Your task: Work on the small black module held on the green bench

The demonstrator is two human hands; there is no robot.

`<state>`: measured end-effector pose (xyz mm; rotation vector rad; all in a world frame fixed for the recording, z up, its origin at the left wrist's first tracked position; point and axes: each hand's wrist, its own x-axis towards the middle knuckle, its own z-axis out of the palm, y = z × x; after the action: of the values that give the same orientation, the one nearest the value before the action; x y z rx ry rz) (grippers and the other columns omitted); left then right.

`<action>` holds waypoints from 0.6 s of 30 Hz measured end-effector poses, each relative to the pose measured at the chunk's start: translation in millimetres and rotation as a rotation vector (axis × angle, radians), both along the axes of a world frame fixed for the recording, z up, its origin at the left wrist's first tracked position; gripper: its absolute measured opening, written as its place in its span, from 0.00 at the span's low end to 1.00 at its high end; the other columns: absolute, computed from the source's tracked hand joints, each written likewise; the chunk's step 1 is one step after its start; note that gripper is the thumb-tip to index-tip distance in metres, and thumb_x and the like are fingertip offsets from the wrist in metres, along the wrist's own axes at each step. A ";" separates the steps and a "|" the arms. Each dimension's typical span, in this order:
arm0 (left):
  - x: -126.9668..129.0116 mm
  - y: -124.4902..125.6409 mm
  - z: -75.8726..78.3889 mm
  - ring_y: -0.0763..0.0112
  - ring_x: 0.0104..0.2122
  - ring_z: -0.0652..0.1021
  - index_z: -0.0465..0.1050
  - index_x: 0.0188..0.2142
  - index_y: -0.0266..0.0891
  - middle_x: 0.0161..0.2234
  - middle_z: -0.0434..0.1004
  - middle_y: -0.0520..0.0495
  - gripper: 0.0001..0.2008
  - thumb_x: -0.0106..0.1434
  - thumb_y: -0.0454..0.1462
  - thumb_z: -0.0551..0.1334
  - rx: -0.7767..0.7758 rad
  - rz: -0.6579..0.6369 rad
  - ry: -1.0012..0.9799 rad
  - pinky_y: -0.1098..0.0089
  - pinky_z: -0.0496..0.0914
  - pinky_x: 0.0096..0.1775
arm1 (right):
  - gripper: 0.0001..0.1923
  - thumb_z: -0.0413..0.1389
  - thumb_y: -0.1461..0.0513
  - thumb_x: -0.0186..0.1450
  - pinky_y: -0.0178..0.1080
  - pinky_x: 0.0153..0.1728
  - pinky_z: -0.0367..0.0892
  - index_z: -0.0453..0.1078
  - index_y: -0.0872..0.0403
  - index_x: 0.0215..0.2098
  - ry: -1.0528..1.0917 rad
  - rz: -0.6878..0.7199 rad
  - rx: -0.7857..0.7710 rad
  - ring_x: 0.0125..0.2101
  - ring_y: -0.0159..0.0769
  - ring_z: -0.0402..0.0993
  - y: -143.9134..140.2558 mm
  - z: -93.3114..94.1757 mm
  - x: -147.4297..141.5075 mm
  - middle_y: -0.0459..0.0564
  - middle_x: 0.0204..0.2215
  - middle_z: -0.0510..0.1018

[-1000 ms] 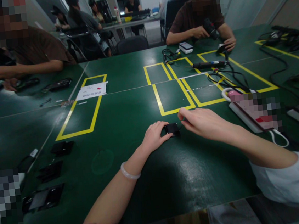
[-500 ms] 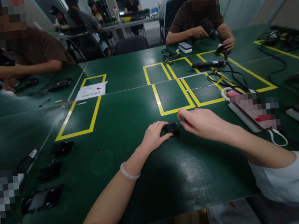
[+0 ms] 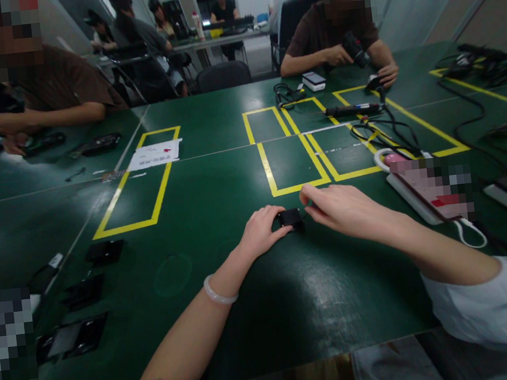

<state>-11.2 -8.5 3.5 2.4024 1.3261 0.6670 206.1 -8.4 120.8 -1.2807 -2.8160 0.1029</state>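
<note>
A small black box-shaped part (image 3: 291, 218) lies on the green table (image 3: 229, 301), just below a yellow taped rectangle (image 3: 294, 164). My left hand (image 3: 261, 231) grips its left side with curled fingers. My right hand (image 3: 343, 208) comes in from the right, fingers pinched together at the part's right edge; whether it holds something small there is hidden. A pale bangle sits on my left wrist.
Flat black parts (image 3: 104, 251) lie at the left near edge. A white power strip (image 3: 420, 187) and cables are to the right. A paper sheet (image 3: 155, 154) and another taped frame lie at left. A pen-like tool (image 3: 354, 108) rests far right. Other people sit across the table and at left.
</note>
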 end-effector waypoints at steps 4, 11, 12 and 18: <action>0.4 0.0 0.3 0.62 0.44 0.73 0.66 0.49 0.41 0.44 0.73 0.47 0.18 0.63 0.46 0.61 -0.003 -0.005 -0.007 0.62 0.68 0.46 | 0.09 0.45 0.57 0.68 0.36 0.25 0.48 0.61 0.53 0.41 0.012 -0.003 -0.004 0.27 0.37 0.72 -2.0 3.6 -0.4 0.48 0.28 0.77; -0.1 -0.4 -0.6 0.62 0.45 0.73 0.65 0.49 0.41 0.44 0.73 0.46 0.18 0.63 0.46 0.60 0.003 -0.003 -0.002 0.62 0.67 0.46 | 0.11 0.42 0.56 0.70 0.36 0.24 0.46 0.62 0.53 0.41 -0.047 -0.022 0.030 0.25 0.37 0.72 -0.9 -0.5 -1.4 0.48 0.26 0.76; -0.2 -0.5 -0.7 0.62 0.44 0.73 0.66 0.49 0.41 0.44 0.72 0.46 0.18 0.63 0.47 0.60 0.004 -0.004 -0.002 0.62 0.67 0.46 | 0.10 0.42 0.58 0.69 0.36 0.24 0.46 0.62 0.53 0.41 -0.048 -0.024 0.030 0.25 0.37 0.72 -0.8 -1.0 -0.9 0.48 0.26 0.76; -0.2 -0.8 -0.7 0.61 0.45 0.73 0.66 0.49 0.42 0.44 0.72 0.46 0.18 0.63 0.48 0.60 0.000 0.002 -0.002 0.62 0.67 0.46 | 0.08 0.45 0.60 0.67 0.35 0.25 0.48 0.60 0.53 0.43 0.009 -0.004 0.003 0.26 0.36 0.72 -3.1 1.6 1.7 0.48 0.28 0.76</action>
<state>-11.4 -9.3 2.9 2.4004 1.3286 0.6698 207.8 -11.5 122.4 -1.2819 -2.8046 0.1041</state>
